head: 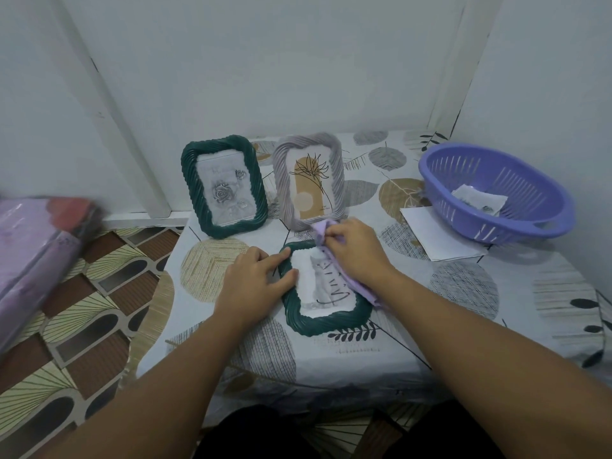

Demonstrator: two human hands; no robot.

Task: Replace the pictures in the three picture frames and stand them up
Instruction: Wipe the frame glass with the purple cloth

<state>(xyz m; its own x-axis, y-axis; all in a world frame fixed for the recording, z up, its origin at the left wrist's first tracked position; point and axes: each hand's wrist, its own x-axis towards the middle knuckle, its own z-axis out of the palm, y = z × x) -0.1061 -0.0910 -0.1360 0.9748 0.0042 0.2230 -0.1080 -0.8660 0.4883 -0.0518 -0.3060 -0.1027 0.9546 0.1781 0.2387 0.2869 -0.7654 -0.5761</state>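
Purple basket [516, 180] beside white paper [433, 236] — two standing frames [228, 187] behind

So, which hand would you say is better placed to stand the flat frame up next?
Probably the left hand: it rests open on the flat frame's left edge, while the right hand grips a purple cloth against the glass.
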